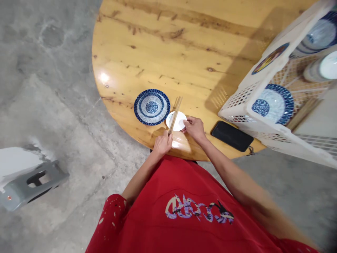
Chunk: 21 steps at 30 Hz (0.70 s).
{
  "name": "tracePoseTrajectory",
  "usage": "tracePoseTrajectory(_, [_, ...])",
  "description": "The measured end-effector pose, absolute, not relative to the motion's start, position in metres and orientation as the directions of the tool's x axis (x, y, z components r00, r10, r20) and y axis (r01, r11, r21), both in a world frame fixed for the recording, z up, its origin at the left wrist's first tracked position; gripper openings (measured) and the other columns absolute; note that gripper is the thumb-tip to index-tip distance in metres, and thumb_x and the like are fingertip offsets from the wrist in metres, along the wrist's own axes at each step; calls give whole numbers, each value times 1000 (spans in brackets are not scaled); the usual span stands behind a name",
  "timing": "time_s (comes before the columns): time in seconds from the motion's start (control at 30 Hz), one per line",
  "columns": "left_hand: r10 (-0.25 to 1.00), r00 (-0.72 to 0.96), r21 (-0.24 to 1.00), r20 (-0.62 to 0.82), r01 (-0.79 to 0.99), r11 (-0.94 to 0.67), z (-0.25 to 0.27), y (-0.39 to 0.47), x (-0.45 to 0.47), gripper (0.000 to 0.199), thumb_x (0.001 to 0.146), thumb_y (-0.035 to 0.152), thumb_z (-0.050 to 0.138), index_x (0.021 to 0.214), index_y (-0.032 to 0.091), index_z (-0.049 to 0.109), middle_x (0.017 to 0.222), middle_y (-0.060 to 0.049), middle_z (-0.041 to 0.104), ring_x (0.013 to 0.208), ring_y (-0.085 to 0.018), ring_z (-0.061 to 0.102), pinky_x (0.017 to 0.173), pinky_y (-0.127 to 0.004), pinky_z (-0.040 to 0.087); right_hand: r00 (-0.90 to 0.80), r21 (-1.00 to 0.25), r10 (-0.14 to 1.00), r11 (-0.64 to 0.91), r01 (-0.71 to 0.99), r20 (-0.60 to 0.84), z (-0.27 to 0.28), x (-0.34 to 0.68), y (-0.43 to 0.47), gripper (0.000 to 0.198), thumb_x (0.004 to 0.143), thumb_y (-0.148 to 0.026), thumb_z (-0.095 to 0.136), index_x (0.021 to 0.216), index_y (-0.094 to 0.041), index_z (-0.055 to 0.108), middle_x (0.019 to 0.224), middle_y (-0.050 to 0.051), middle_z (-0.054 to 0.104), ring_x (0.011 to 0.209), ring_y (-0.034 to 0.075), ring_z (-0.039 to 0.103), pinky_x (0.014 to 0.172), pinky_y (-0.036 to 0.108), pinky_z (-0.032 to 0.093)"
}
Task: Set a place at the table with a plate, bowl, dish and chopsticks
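Rough grey concrete floor point(52, 88) surrounds a round table point(184, 45) of varnished knotty pine; the table's far edge is cut off at the top of the view.

Nearest, at 6 o'clock, a red garment point(184, 196) with a printed motif fills the lower view. At 8 o'clock on the floor sits a grey plastic stool point(28, 182), partly cut off at the left edge.

At the table's near rim, the left hand point(162, 143) is closed around the lower ends of a pair of wooden chopsticks point(175, 114), which slant up towards 12 o'clock across a small white dish point(180, 122). The right hand point(194, 127) pinches that dish's right rim with its fingertips; the dish contents cannot be made out. Just beside the dish at 9 o'clock lies a round plate point(152, 106) with blue and white rings, apart from it.

At 3 o'clock of the hands, a black phone point(231, 135) lies flat at the table edge. Beyond it, a white perforated plastic crate point(263, 105) overhangs the rim and holds blue-patterned crockery point(276, 103); its right side is cut off.

Open bare tabletop extends from the plate towards 12 o'clock.
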<state>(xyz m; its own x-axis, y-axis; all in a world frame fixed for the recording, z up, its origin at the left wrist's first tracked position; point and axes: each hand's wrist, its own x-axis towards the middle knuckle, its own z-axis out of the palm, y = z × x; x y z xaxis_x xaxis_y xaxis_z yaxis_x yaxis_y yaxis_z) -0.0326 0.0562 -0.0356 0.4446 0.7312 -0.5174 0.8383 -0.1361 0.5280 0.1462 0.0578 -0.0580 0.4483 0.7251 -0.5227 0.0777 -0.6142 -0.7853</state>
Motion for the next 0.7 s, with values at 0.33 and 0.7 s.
tracePoseTrajectory(0.33, [731,452,521,-511,839,-155,-36,59,-28,24,105,31,40,113,15,56,94,-16,74,92,-30,73,80,-36,49,455,-804,732,-592,57,-507,-67,147,52,15,77,-35,62,72,-21,62,54,0,64,51,21,67,47,28,55])
tracePoseTrajectory(0.7, [728,455,521,-513,839,-158,-40,57,-26,23,105,30,39,112,17,56,97,-15,74,92,-28,72,80,-35,50,459,-793,722,-606,58,-519,-61,148,49,11,78,-27,57,72,-20,62,53,0,64,51,21,68,46,27,54])
